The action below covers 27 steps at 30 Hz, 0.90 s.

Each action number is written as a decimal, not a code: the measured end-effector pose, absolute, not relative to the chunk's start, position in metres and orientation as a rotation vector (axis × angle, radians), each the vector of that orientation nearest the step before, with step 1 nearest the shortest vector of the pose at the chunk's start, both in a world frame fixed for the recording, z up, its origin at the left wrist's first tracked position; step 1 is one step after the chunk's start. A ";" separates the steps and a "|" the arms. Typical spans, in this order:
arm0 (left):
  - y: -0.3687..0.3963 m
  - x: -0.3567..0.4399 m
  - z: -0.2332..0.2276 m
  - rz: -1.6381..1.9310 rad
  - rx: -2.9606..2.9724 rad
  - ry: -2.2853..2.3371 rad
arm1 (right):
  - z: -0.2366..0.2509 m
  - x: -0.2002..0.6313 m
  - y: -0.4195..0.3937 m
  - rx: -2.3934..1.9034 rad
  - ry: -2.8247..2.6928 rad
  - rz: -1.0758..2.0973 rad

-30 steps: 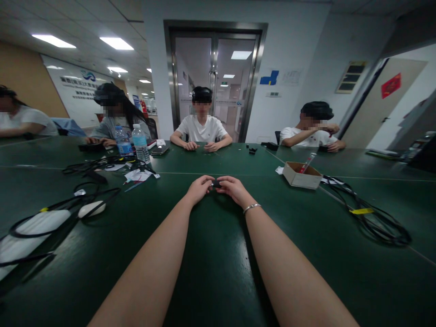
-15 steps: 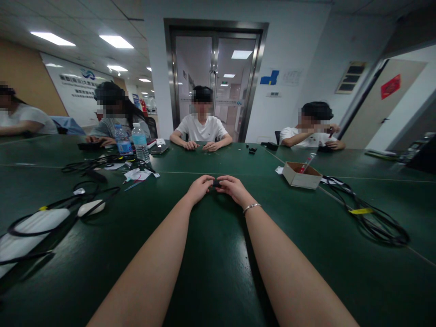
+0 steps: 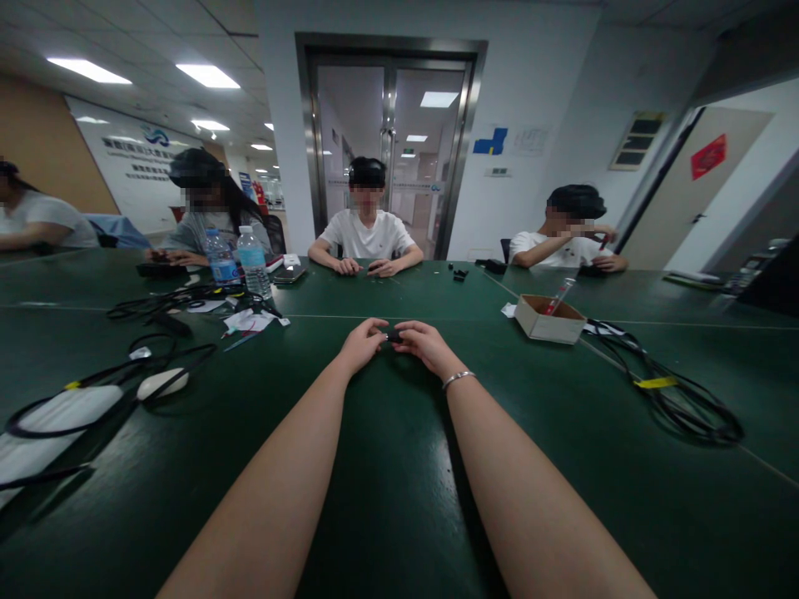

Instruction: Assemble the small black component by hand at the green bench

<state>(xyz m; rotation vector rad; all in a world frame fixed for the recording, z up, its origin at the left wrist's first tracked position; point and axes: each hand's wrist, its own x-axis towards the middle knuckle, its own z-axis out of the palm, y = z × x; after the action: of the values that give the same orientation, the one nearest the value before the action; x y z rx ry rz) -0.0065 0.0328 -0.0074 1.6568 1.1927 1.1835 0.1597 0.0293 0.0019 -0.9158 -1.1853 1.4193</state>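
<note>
Ahead of me, just above the green table [image 3: 399, 466], a small black object [image 3: 394, 337] sits between my two hands. Its kind is too small to make out; a pale, shiny bit shows at its left end. My right hand [image 3: 428, 345], with a silver bangle at the wrist, pinches the black body from the right. The fingertips of my left hand [image 3: 362, 345] close on the left end. My fingers partly cover the object on both sides.
To the right stand an open cardboard box [image 3: 553, 329] and a coiled black cable [image 3: 687, 399]. At left lie more cables [image 3: 168, 299], a white mouse [image 3: 162, 384] and two water bottles [image 3: 253, 262]. Several people sit around, one person [image 3: 367, 237] directly opposite.
The view has shifted slightly. A pale bit now shows at the black object's left end, and my left fingertips sit a little farther from its black body.
</note>
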 end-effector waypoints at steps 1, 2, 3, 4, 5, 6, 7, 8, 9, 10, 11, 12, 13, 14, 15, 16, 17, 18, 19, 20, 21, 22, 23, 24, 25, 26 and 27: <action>0.033 -0.006 -0.007 1.181 1.652 1.195 | 0.002 0.160 0.029 -0.920 -1.181 1.419; 0.033 -0.006 -0.008 1.173 1.651 1.193 | 0.002 0.160 0.029 -0.925 -1.176 1.418; 0.034 -0.006 -0.008 1.163 1.652 1.189 | 0.002 0.159 0.029 -0.928 -1.171 1.416; 0.035 -0.006 -0.009 1.154 1.654 1.185 | 0.002 0.159 0.029 -0.930 -1.168 1.415; 0.035 -0.006 -0.009 1.147 1.655 1.182 | 0.003 0.159 0.029 -0.929 -1.167 1.413; 0.035 -0.006 -0.009 1.142 1.659 1.181 | 0.003 0.159 0.029 -0.927 -1.167 1.412; 0.035 -0.006 -0.010 1.143 1.662 1.186 | 0.003 0.158 0.028 -0.923 -1.168 1.412; 0.035 -0.006 -0.009 1.146 1.665 1.191 | 0.003 0.158 0.028 -0.920 -1.170 1.411; 0.035 -0.006 -0.009 1.149 1.667 1.195 | 0.003 0.158 0.028 -0.917 -1.171 1.411; 0.034 -0.006 -0.008 1.149 1.665 1.195 | 0.003 0.158 0.028 -0.917 -1.172 1.410; 0.034 -0.006 -0.008 1.149 1.660 1.190 | 0.002 0.158 0.028 -0.918 -1.174 1.409; 0.033 -0.006 -0.008 1.145 1.654 1.183 | 0.002 0.158 0.029 -0.921 -1.175 1.408; 0.033 -0.006 -0.008 1.139 1.651 1.174 | 0.002 0.158 0.029 -0.926 -1.175 1.405; 0.034 -0.006 -0.008 1.134 1.651 1.164 | 0.002 0.159 0.029 -0.929 -1.175 1.403; 0.034 -0.006 -0.009 1.132 1.656 1.157 | 0.002 0.159 0.029 -0.932 -1.176 1.401; 0.035 -0.006 -0.010 1.135 1.667 1.154 | 0.002 0.159 0.029 -0.935 -1.174 1.399; 0.036 -0.006 -0.011 1.141 1.680 1.157 | 0.002 0.159 0.029 -0.938 -1.170 1.397; 0.037 -0.007 -0.012 1.149 1.692 1.165 | 0.003 0.159 0.029 -0.940 -1.167 1.398; 0.037 -0.007 -0.012 1.158 1.702 1.173 | 0.003 0.159 0.028 -0.940 -1.166 1.401; 0.037 -0.007 -0.013 1.163 1.707 1.182 | 0.003 0.159 0.028 -0.939 -1.165 1.404; 0.037 -0.007 -0.013 1.163 1.706 1.188 | 0.004 0.159 0.028 -0.939 -1.165 1.406; 0.037 -0.007 -0.012 1.158 1.700 1.189 | 0.004 0.159 0.027 -0.938 -1.168 1.407; 0.036 -0.007 -0.012 1.149 1.691 1.185 | 0.005 0.158 0.027 -0.938 -1.170 1.407; 0.036 -0.007 -0.012 1.142 1.681 1.179 | 0.005 0.158 0.027 -0.939 -1.171 1.405; 0.036 -0.007 -0.011 1.137 1.675 1.172 | 0.005 0.158 0.027 -0.940 -1.169 1.402; 0.036 -0.007 -0.011 1.136 1.676 1.168 | 0.005 0.158 0.027 -0.942 -1.167 1.401; 0.036 -0.007 -0.012 1.139 1.684 1.166 | 0.005 0.158 0.027 -0.943 -1.166 1.400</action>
<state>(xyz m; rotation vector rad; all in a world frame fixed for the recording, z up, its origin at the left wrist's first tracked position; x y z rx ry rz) -0.0071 0.0360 -0.0117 1.6844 1.1658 1.1386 0.1581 0.0266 0.0047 -0.9432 -1.1659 1.4002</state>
